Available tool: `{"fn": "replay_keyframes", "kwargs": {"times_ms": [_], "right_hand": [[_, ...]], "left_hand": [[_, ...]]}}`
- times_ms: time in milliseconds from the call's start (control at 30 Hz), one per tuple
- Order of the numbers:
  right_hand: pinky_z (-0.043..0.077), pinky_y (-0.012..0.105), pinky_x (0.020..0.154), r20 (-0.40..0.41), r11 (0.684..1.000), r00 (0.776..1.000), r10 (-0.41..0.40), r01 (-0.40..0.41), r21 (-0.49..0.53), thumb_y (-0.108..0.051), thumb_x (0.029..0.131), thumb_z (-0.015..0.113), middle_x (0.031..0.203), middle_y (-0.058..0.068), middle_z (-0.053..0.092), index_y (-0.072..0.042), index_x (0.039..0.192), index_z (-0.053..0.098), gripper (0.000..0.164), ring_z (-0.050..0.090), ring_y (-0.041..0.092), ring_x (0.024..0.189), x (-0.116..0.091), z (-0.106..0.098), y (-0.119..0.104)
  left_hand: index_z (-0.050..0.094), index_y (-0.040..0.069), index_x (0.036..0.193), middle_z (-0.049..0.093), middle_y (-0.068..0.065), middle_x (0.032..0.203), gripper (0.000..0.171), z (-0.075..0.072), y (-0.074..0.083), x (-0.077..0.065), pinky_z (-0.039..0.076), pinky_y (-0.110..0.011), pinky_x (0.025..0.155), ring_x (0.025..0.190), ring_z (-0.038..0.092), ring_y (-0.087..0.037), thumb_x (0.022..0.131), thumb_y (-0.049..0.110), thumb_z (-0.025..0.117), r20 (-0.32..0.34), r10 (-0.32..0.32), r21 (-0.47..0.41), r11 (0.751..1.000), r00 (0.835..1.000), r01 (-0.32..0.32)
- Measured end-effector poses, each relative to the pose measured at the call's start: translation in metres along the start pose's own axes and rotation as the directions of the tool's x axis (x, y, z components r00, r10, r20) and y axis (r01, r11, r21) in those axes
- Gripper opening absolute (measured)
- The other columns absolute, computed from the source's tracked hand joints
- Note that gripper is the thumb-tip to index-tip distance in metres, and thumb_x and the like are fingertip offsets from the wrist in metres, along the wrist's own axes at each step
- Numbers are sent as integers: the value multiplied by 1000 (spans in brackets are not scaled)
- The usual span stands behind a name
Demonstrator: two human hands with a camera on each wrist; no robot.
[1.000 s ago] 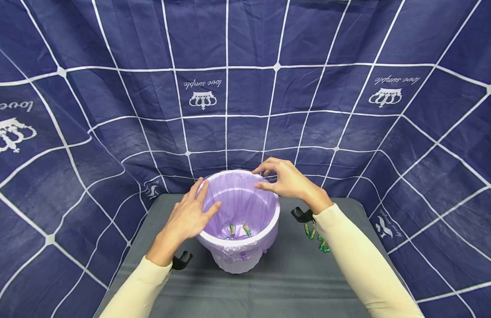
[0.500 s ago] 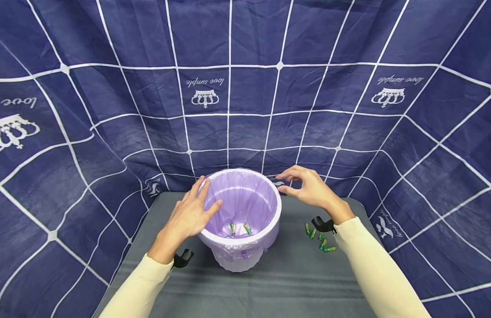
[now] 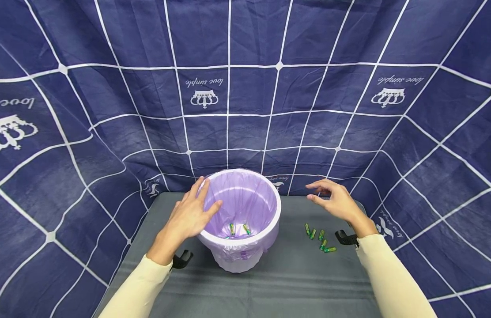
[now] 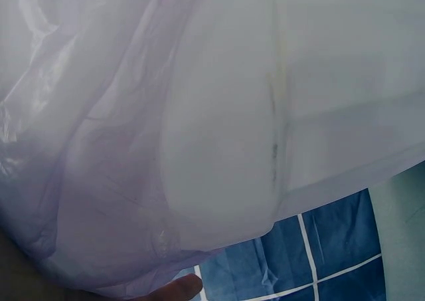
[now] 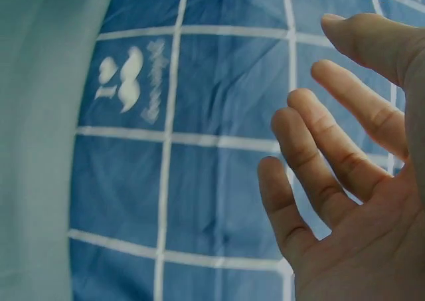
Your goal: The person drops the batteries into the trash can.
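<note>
A white trash bin (image 3: 234, 263) with a thin purple liner bag (image 3: 242, 203) stands on the grey table. My left hand (image 3: 187, 216) rests on the bin's left rim, fingers relaxed and thumb over the opening. In the left wrist view, a fingertip (image 4: 182, 289) shows below the bagged outer wall of the bin (image 4: 219, 128). Inside on the bottom lie a few green-and-yellow batteries (image 3: 247, 229). My right hand (image 3: 336, 201) hangs in the air right of the bin, above and behind several loose batteries (image 3: 322, 244). Its fingers are loosely bent, with nothing in them, as the right wrist view confirms.
Blue cloth with white grid lines (image 3: 253, 92) hangs behind the grey table (image 3: 249, 293) and along both sides. A black strap mount (image 3: 346, 237) sits on the right wrist, and another strap mount (image 3: 183, 259) on the left.
My right hand has moved from over the bin's far right rim to the right and nearer, toward the loose batteries. The left hand and the bin have stayed put.
</note>
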State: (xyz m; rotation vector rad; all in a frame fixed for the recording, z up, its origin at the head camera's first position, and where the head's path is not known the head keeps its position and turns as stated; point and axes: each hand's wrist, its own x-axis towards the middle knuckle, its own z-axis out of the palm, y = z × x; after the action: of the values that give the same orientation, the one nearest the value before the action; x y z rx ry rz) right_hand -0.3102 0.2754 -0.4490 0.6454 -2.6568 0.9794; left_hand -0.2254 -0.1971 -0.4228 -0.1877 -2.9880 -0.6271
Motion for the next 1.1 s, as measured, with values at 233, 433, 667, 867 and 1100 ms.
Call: {"fn": "replay_keyframes", "kwargs": {"times_ms": [233, 433, 667, 867, 1100], "right_hand": [[59, 16, 94, -48, 995, 994, 95, -95, 9, -22, 107, 89, 137, 12, 82, -16, 138, 86, 32, 81, 24, 112, -23, -7, 47], [55, 7, 88, -54, 977, 976, 211, -208, 48, -21, 109, 86, 140, 22, 76, -9, 145, 81, 38, 73, -4, 106, -43, -5, 89], [63, 29, 90, -36, 952, 951, 306, -306, 3, -20, 109, 86, 149, 32, 65, 1, 151, 74, 48, 74, 54, 127, -81, 14, 141], [45, 80, 121, 23, 918, 918, 396, -397, 0, -24, 109, 83, 170, 43, 43, 8, 162, 60, 65, 48, 70, 152, -107, 30, 174], [26, 91, 127, 86, 899, 895, 438, -437, -37, -29, 109, 79, 175, 51, 29, 10, 164, 54, 72, 26, 79, 161, -117, 39, 192]], "left_hand": [[23, 10, 187, 15, -13, 198, 95, 0, -1, 0, 38, -92, 124, 169, 41, -60, 117, 68, 51, -5, 1, 4, 1000, 1000, -1], [25, 11, 187, 17, -12, 197, 94, -2, -1, 0, 37, -91, 124, 168, 43, -60, 117, 68, 50, -16, -4, 1, 1000, 1000, 4], [24, 13, 188, 14, -8, 199, 93, 1, 2, 0, 35, -91, 126, 173, 39, -55, 117, 67, 52, -5, -12, -18, 1000, 1000, 12], [23, 16, 188, 14, -7, 199, 91, 3, 3, 0, 35, -91, 127, 174, 38, -54, 118, 65, 54, -11, -17, -16, 1000, 1000, 16], [23, 17, 188, 14, -6, 199, 92, 2, 4, -1, 35, -91, 127, 174, 38, -54, 117, 67, 54, -16, -32, -13, 999, 999, 32]]}}
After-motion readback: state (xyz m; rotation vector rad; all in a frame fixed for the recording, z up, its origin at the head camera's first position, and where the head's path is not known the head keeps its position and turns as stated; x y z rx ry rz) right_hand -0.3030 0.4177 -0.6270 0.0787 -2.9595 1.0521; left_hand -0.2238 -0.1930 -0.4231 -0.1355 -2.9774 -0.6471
